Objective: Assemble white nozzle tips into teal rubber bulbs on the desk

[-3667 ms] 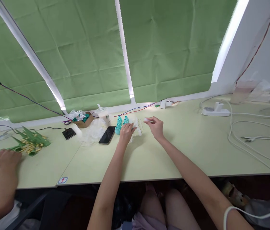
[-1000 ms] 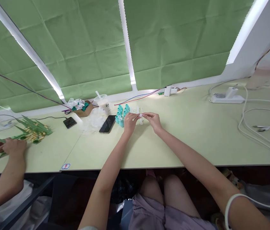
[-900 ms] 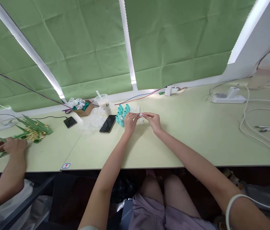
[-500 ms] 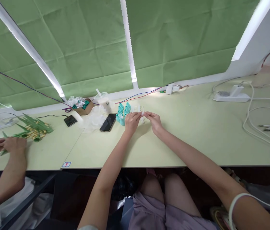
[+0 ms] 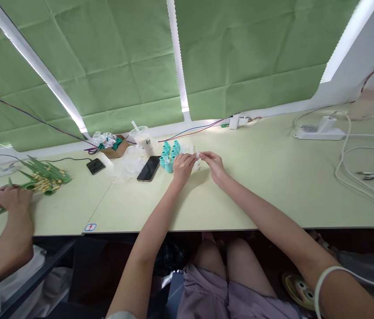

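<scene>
Between the fingertips of both hands is a small white piece (image 5: pixel 197 156), too small to make out in full. My left hand (image 5: pixel 184 167) is closed on one side of it, knuckles up. My right hand (image 5: pixel 213 165) pinches at its other side with thumb and forefinger. Several teal bottle-shaped pieces (image 5: pixel 168 166) stand upright in a group just left of my left hand; one near the front has a clear part on top. Behind my fingers, small white pieces (image 5: pixel 191 149) lie in rows, partly hidden by the hands.
A black phone (image 5: pixel 149 169), a plastic bag (image 5: pixel 130 164) and a drink cup with a straw (image 5: pixel 144 141) sit to the left. Further left is a small cardboard box (image 5: pixel 117 150). A co-worker's hands (image 5: pixel 12 199) handle green stems. A power strip (image 5: pixel 320 134) and cables lie right.
My hands stay together at the small white piece, with only slight finger shifts. The whole view has shifted slightly. The co-worker's hands have moved a little left.
</scene>
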